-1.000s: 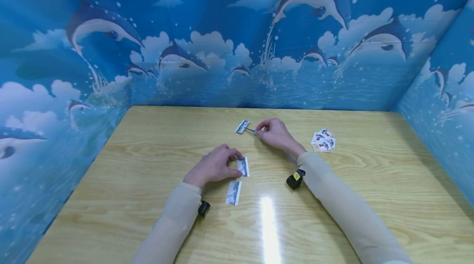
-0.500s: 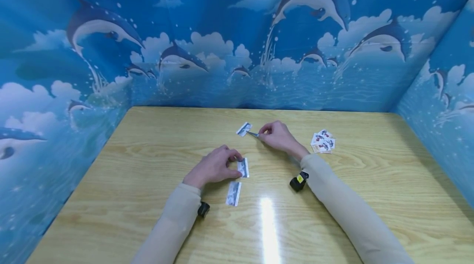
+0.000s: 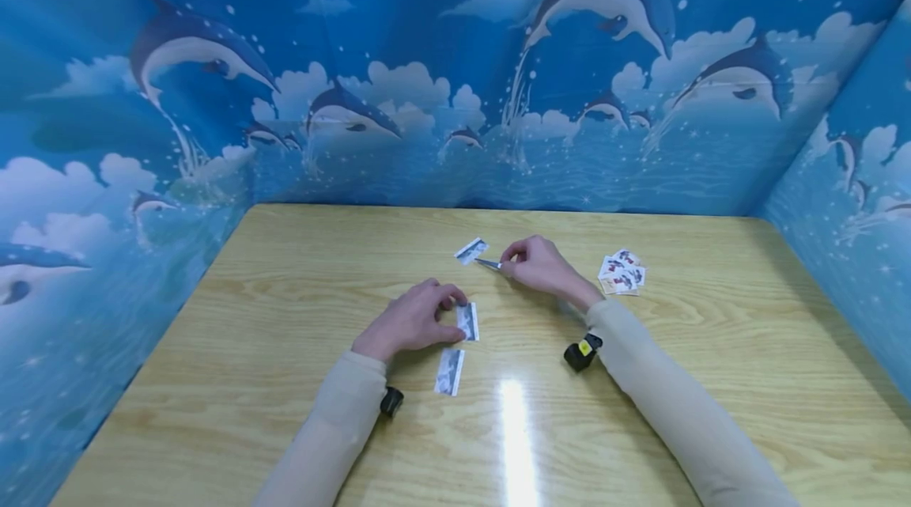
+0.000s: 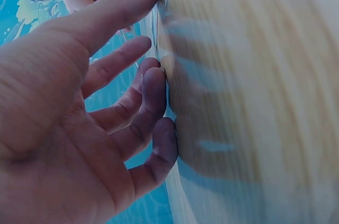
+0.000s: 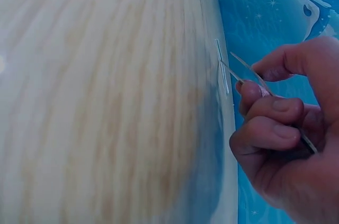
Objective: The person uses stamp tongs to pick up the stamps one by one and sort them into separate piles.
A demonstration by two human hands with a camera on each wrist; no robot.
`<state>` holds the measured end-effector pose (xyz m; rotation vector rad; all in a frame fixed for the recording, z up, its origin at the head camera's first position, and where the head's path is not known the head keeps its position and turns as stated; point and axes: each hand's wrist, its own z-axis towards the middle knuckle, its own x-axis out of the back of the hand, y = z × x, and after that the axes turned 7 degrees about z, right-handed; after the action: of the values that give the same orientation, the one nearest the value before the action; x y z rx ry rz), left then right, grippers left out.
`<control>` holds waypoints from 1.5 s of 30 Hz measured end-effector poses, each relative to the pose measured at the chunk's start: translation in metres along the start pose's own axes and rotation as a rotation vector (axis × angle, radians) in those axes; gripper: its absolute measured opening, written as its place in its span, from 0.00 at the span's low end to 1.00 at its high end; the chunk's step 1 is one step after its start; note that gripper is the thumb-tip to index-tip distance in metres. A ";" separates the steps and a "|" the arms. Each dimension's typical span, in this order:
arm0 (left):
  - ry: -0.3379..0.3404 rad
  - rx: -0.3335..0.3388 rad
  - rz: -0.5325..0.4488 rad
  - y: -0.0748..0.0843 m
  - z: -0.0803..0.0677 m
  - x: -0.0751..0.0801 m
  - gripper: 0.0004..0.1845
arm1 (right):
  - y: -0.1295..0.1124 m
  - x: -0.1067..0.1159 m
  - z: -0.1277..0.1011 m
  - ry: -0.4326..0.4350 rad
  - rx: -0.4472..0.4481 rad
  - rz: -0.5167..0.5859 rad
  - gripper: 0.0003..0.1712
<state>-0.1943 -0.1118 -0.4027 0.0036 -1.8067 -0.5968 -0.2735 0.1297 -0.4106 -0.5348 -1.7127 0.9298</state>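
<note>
From my remote seat I see the right hand (image 3: pixel 542 264) with its grip pinched round thin metal tweezers (image 3: pixel 488 262), fingers curled along the shaft as the right wrist view shows (image 5: pixel 265 90); the tips reach toward a small printed slip (image 3: pixel 470 250) lying flat and skewed on the counter (image 3: pixel 285 317), just beyond them; whether the tips touch its edge I cannot tell. The left hand (image 3: pixel 413 321) rests on the counter with its grip loosely spread, fingertips (image 4: pixel 153 83) pressing down beside and onto a second slip (image 3: pixel 467 321); a third slip (image 3: pixel 449 370) lies just nearer me, apart from the hand; a small fan of red-and-white cards (image 3: pixel 621 271) sits well off to the right of the right hand.

As I judge it, picking that far slip cleanly calls for a low angle; the tweezers should come in nearly flat to the counter so one tip slides under the paper's near corner; I would close gently, since a hard squeeze could crease so thin a piece; the slick surface may let the slip skate away, so a slow approach seems wise; the left hand's press looks useful for keeping its own slip from shifting.
</note>
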 end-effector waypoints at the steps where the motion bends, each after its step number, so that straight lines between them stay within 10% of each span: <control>1: -0.002 0.002 0.001 0.000 0.000 0.000 0.25 | 0.000 0.001 -0.001 -0.004 0.003 0.003 0.15; 45: -0.023 0.044 -0.027 0.002 0.001 0.000 0.25 | 0.006 0.005 -0.053 -0.353 0.192 0.013 0.06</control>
<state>-0.1942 -0.1102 -0.4024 0.0510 -1.8441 -0.5784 -0.2261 0.1541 -0.4057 -0.2643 -1.9057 1.2396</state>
